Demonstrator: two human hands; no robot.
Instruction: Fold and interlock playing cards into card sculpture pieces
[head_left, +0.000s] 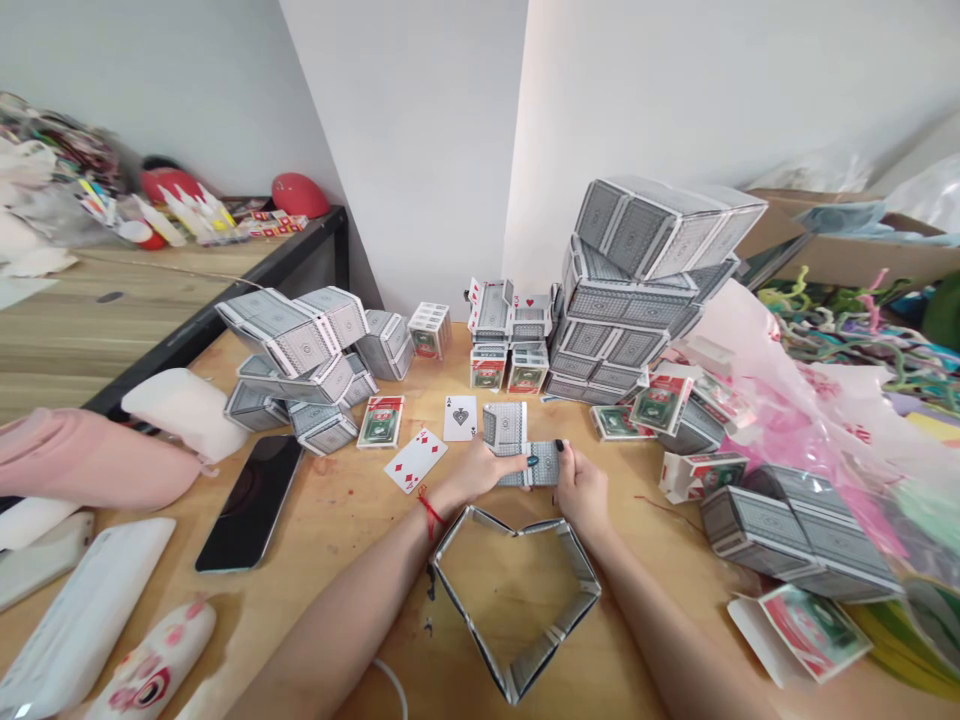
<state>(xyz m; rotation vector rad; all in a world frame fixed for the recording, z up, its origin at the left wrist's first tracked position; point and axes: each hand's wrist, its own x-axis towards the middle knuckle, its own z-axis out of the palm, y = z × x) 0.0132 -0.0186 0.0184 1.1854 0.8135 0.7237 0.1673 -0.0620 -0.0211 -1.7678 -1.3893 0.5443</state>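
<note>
Both hands meet over the table around joined playing cards (505,424) with grey patterned backs. My left hand (476,470) is closed on their left part, its thumb lying across the cards. At the right end, my right hand (583,488) pinches an edge between thumb and fingers. Below the wrists stands a heart-shaped frame (470,622) made of folded cards, touched by neither hand as far as I can see. An ace of spades (460,418) and an ace of diamonds (415,460) lie face up to the left of the held cards.
Stacked card blocks (622,300) rise at the back right, others (281,335) at the back left. Card boxes (381,421) are scattered about. A phone (250,503) lies left, near a pink pouch (97,458). Plastic bags (795,370) and more card blocks (795,535) crowd the right.
</note>
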